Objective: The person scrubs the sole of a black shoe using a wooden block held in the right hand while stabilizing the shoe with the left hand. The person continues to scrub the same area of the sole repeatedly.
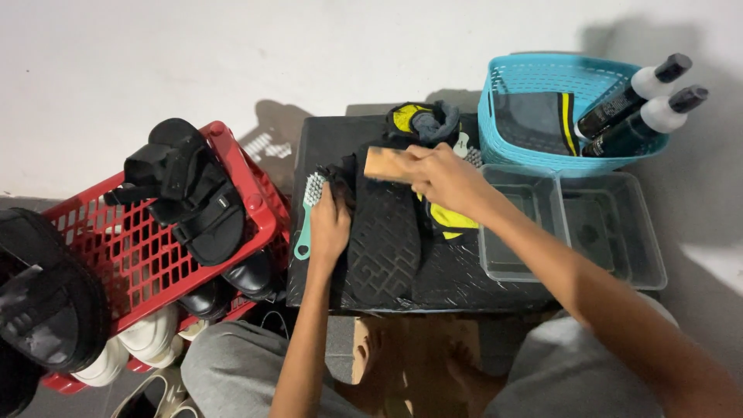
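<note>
Fingers of the right hand [447, 176] are closing around a wooden brush [387, 164], pressing it against the upturned toe end of a black shoe [385, 224] whose patterned sole is facing up. The left hand [330, 226] is lying flat and loosely curled along the shoe's left edge, steadying it without gripping anything else. The shoe is lying lengthwise in the middle of a black counter [464, 282], with yellow and black parts of it showing under the right wrist. Just beside the left hand, a teal brush [308, 213] with pale bristles is resting on the counter's left edge. Behind the shoe, a second yellow-and-black shoe [422, 120] is sitting near the wall. To the right, two clear tubs [573, 228] are standing side by side, touching each other, and behind them a blue basket [557, 108] is holding a dark cloth [534, 120] and two black bottles [638, 104] leaning over its rim. Left of the counter, a red crate [139, 248] is carrying black sandals [190, 190], with white shoes [131, 348] tucked beneath it.
</note>
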